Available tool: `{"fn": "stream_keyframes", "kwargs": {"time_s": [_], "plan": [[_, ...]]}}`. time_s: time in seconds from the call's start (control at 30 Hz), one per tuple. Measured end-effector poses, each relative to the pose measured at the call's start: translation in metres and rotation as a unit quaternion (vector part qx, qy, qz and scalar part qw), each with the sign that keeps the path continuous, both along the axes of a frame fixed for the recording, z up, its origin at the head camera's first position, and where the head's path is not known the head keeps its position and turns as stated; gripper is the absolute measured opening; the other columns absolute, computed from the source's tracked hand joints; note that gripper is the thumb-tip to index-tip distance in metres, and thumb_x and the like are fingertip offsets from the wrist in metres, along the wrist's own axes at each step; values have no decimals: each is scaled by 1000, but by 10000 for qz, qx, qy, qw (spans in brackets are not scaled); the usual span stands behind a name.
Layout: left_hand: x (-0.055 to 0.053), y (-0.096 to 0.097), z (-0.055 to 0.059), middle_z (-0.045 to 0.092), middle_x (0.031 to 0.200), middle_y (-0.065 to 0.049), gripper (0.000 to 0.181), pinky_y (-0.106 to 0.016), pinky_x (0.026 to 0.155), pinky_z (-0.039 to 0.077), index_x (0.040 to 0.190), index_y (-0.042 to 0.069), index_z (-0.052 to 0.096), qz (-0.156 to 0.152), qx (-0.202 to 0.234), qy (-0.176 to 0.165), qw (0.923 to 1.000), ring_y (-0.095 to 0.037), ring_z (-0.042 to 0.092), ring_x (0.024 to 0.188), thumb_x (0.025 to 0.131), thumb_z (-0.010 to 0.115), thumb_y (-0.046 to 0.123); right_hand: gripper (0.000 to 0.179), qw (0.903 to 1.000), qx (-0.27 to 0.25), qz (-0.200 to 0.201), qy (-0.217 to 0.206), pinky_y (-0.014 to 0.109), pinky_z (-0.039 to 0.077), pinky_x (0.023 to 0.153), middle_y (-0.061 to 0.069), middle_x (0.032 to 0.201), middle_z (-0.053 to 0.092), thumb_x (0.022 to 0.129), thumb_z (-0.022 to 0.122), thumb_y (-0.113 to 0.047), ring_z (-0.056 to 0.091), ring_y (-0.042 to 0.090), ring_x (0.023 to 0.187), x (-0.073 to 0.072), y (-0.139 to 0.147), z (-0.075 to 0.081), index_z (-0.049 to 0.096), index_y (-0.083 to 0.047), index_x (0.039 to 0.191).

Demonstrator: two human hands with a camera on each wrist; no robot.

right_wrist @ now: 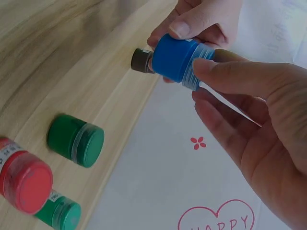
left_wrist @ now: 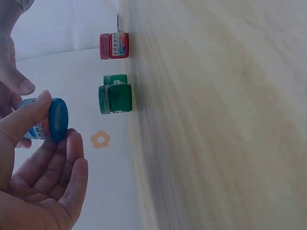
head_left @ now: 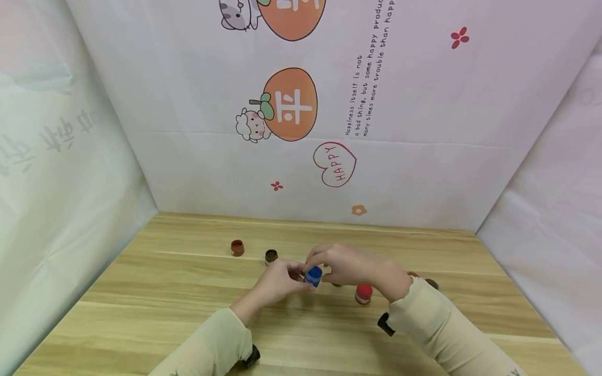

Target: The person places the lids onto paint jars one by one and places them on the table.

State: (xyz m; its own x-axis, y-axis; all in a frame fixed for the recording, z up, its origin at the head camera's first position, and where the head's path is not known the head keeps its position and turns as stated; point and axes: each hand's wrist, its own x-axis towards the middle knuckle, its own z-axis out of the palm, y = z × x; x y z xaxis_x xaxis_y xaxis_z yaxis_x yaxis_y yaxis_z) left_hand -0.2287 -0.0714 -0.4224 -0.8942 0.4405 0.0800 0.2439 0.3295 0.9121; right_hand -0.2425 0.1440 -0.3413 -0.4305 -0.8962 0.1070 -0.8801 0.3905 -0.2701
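A small blue paint jar [head_left: 313, 275] is held up over the wooden table between both hands. My left hand [head_left: 281, 282] grips its body, thumb on one side and fingers on the other; in the left wrist view the blue base of the jar [left_wrist: 58, 120] faces the camera. With thumb and fingers my right hand [head_left: 345, 265] pinches the clear ribbed lid [right_wrist: 197, 67], which sits on the jar in the right wrist view. Close by stand a red paint jar [head_left: 363, 294] and two green jars [right_wrist: 76, 140], the green ones largely hidden behind the right hand in the head view.
Toward the back left stand an open reddish-brown jar [head_left: 237, 248] and a dark jar [head_left: 271, 256]. Another dark jar [head_left: 431, 283] shows partly behind the right sleeve. A white printed backdrop [head_left: 211, 177] rises from the rear edge of the wooden table [head_left: 155, 292].
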Motion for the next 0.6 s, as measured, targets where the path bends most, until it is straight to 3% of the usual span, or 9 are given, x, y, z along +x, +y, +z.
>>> {"fn": "stream_keyframes", "kwargs": {"time_s": [0.23,0.6], "plan": [[-1,2,-2,74,95,1,32,-30,75,54,115,5,77,-81,122,41,9999,-13,66,84,86,85,16,21,9999,-136,37,-58,27,57,84,5,108,70,90,77,2,67,13,99,0,-3,-1,78,-3,111],[-1,3,-4,75,95,0,32,-26,75,55,116,4,77,-115,149,126,9997,-12,68,83,86,85,13,22,9949,190,-952,-275,23,51,70,-2,101,66,94,78,-21,61,12,83,4,-7,-2,78,-8,112]]}}
